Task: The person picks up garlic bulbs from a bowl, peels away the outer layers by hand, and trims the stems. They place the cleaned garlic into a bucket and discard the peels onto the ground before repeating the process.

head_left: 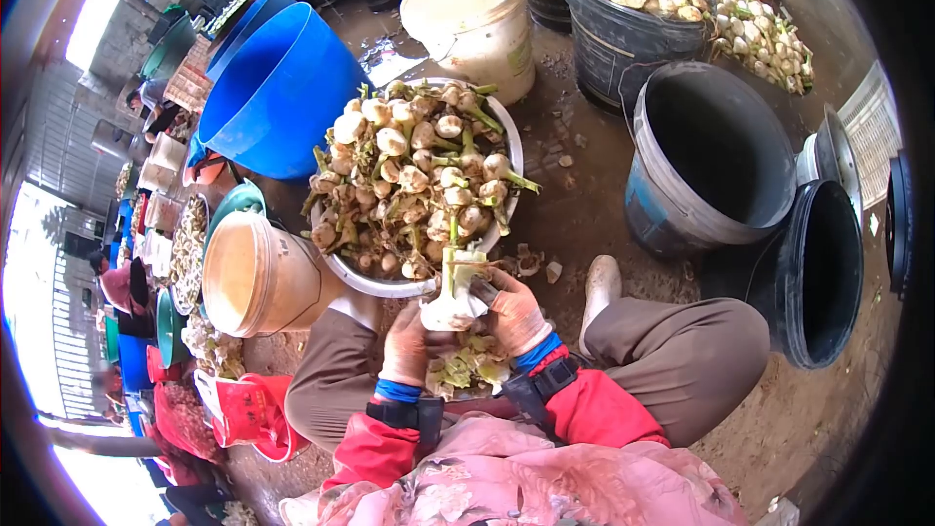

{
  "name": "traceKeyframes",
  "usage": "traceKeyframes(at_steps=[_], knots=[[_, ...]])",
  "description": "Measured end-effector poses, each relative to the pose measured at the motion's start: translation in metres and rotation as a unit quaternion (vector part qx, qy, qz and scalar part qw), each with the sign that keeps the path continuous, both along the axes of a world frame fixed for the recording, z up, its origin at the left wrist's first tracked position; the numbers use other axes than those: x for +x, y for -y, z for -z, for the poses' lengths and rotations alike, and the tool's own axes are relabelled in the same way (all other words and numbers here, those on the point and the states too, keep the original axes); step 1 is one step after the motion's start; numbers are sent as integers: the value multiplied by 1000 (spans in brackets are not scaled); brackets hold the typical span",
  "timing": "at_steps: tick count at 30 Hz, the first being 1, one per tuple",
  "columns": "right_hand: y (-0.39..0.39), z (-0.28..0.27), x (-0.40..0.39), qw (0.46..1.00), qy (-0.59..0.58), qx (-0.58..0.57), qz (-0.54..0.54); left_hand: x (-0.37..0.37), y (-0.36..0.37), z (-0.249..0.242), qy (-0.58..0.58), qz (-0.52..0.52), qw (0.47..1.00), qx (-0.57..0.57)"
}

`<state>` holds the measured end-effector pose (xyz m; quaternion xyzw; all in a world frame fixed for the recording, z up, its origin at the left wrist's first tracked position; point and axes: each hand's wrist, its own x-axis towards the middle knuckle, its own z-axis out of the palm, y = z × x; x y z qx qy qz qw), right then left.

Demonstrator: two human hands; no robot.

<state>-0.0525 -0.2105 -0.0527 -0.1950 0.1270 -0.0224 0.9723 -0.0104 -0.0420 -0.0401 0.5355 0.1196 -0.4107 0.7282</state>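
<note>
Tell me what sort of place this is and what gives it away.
Probably a work shed for handling garlic in bulk: pale round bulbs with green stalks fill a round white basin, more heap a large black plastic bucket, and other people are in view at the left.

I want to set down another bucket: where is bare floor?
Bare floor lies between the garlic basin and the grey bucket, with a few scraps, and outside the right knee, this side of the open black bucket. Left of the basin is crowded: blue tub, beige bucket.
</note>
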Motion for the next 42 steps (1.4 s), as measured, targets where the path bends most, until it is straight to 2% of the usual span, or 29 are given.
traceKeyframes(at_steps=[1, 2, 3, 4, 6, 7, 8, 10, 12, 14, 15, 18, 20, 22, 24, 25, 27, 28, 29, 30, 32, 34, 36, 37, 38, 39, 40, 41, 42], knots=[[2, -4, 0, 998, -30, -43, -32, -3, 3, -15, 174, -73, 977, 98], [6, -12, 0, 992, -61, -85, -63, -5, 7, -30, 339, -141, 910, 192], [10, -22, -3, 981, -39, -169, -86, -5, 9, -43, 234, -199, 941, 141], [6, -20, -4, 981, -40, -167, -91, -9, 13, -65, 236, -133, 950, 154], [-4, -16, 1, 953, 23, -274, -129, 6, 7, -79, 401, 141, 854, 301], [-7, -17, -1, 932, 55, -337, -119, 8, 7, -70, 297, 121, 918, 233], [-8, -17, -1, 932, 57, -337, -120, 6, 5, -66, 298, 119, 918, 234], [-7, -11, -2, 883, -2, -458, -106, 2, 8, -62, 130, 25, 981, 143], [-5, -10, -4, 897, 3, -435, -80, 2, 7, -52, 95, 30, 984, 147], [-5, -12, -4, 942, -21, -325, -76, 2, 8, -47, 231, 243, 911, 239], [-3, -8, -4, 928, -9, -359, -96, 1, 8, -47, 231, 242, 912, 239], [-4, -7, -6, 936, -3, -349, -41, -2, 11, -46, 32, 63, 990, 119], [-7, 11, 2, 956, -53, -287, -32, -10, 17, -50, 48, 42, 992, 111], [-7, 18, 4, 970, -103, -221, -21, -24, 29, -64, 182, -41, 982, 26], [-1, 10, -2, 967, -75, -202, -138, -17, 20, -69, 190, -42, 981, -24], [2, -6, -3, 939, -58, -247, -233, -14, 19, -63, 199, -91, 975, -27], [9, -30, -3, 777, 78, -472, -409, -7, 32, -70, 190, -180, 965, -9], [9, -36, -2, 673, 137, -552, -473, 8, 29, -66, 49, -218, 968, -114], [2, -25, -12, 721, 230, -473, -451, 11, 28, -61, 45, -265, 959, -90], [0, -24, -15, 732, 233, -431, -474, 12, 28, -56, 39, -312, 947, -66], [2, -26, -12, 849, 230, -327, -346, 22, 13, -46, -30, -322, 944, -58], [23, -31, -9, 910, 142, -323, -217, 13, 16, -45, -35, -336, 939, -67], [39, -11, -7, 957, 82, -168, -220, 15, -11, -16, -47, -363, 927, -78], [34, -7, 0, 918, 143, -300, -214, 8, -14, -20, 1, -341, 938, -65], [31, -4, -1, 816, 108, -504, -261, 1, -15, -25, 49, -318, 945, -52], [18, -2, -4, 748, 70, -616, -239, -3, -14, -29, 46, -321, 945, -53], [4, 3, -11, 665, 33, -715, -212, -8, -12, -38, 150, -258, 954, 15], [-5, 9, -10, 686, -5, -705, -183, -11, -11, -42, 251, -190, 946, 84], [-9, 13, -8, 685, -4, -704, -186, -10, -19, -30, 250, -192, 945, 85]])
